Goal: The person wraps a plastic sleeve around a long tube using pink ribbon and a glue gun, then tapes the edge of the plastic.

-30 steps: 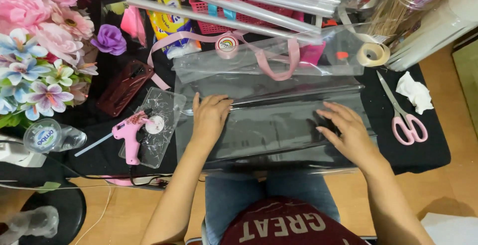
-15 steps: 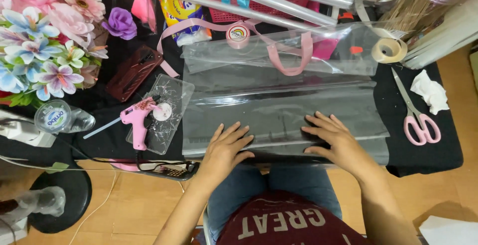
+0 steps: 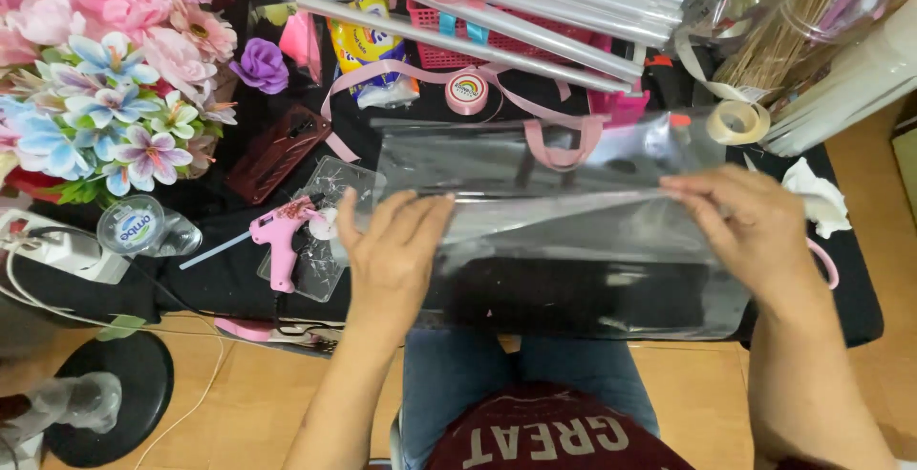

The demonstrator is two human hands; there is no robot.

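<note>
A clear cellophane sheet (image 3: 573, 269) lies spread over the black-covered table (image 3: 229, 269) in front of me. My left hand (image 3: 392, 250) pinches its folded upper edge at the left. My right hand (image 3: 755, 226) pinches the same edge at the right, so the fold is raised and stretched between both hands. A pink ribbon (image 3: 564, 140) curls on the sheet's far part, running from a small ribbon roll (image 3: 466, 93).
A pink glue gun (image 3: 279, 241) lies on a clear tray left of my left hand. Artificial flowers (image 3: 105, 78) fill the far left. A tape roll (image 3: 737, 122), white tissue (image 3: 812, 193) and rolled wrapping sheets (image 3: 497, 2) sit behind. Pink-handled scissors (image 3: 823, 262) are mostly hidden by my right hand.
Both hands were flat on the sheet's near part. They have moved up and apart, and they lift the sheet's folded edge between them.
</note>
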